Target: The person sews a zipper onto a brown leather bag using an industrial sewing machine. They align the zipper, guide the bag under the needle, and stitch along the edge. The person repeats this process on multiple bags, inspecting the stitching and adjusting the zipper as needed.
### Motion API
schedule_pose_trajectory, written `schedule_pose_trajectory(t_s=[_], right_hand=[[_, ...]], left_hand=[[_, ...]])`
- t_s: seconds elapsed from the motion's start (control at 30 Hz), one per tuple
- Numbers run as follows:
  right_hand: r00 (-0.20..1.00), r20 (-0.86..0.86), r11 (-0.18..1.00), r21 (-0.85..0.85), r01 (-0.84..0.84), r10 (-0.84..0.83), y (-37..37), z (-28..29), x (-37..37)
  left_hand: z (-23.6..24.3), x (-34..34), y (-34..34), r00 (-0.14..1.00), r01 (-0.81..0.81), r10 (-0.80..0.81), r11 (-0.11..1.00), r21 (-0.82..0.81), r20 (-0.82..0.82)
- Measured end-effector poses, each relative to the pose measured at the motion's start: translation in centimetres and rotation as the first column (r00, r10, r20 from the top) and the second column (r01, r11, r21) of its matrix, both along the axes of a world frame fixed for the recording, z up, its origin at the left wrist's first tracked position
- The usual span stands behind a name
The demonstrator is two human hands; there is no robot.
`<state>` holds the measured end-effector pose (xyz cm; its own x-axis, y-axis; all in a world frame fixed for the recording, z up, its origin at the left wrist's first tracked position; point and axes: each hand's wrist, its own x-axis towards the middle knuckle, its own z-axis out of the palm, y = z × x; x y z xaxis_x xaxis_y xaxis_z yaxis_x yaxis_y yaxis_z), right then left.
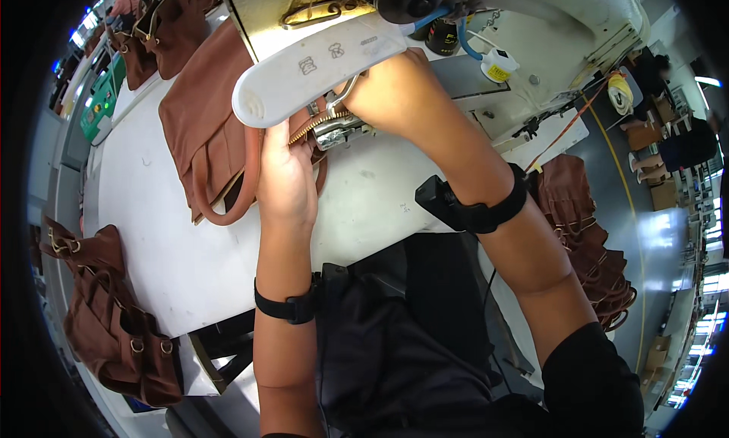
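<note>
A brown leather handbag (209, 111) lies on the white table at the sewing machine, its rolled handles toward me. Its brass-toothed zipper (305, 128) curves up to the metal parts of the machine's arm end (332, 134). My left hand (287, 176) is closed on the bag's edge beside the zipper, thumb upward; its fingertips are partly covered. Beyond the metal parts my right hand (391, 96) is bent over the work at the needle area, its fingers hidden. A long white plastic lamp (319, 69) hangs over both hands and hides the stitching spot.
The sewing machine body (562, 28) fills the upper right, with a small white bottle (498, 64) on it. More brown bags stand at the upper left (171, 28), lower left (114, 316) and right (581, 240). A green box (101, 107) sits at the table's far left.
</note>
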<state>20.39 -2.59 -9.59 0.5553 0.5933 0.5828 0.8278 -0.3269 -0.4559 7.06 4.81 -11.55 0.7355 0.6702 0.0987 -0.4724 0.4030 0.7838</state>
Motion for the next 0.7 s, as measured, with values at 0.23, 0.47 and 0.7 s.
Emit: schedule_pose_trajectory(t_s=[0.23,0.47,0.7], right_hand=[[0.992,0.101,0.958,0.285,0.041,-0.073,0.4,-1.0,-1.1],[0.964,0.208,0.943,0.32,0.091,-0.164,0.0,-0.7,-2.6],[0.991,0.07,0.948,0.307,0.091,-0.117,-1.3,0.7,-4.2]], left_hand=[[0.8,-0.2,-0.2,0.998,-0.048,0.048,0.999,-0.022,-0.028],[-0.2,-0.6,0.1,0.997,-0.071,0.071,0.997,-0.025,0.013],[-1.6,-1.1,-0.1,0.999,-0.048,0.047,0.993,0.111,0.012]])
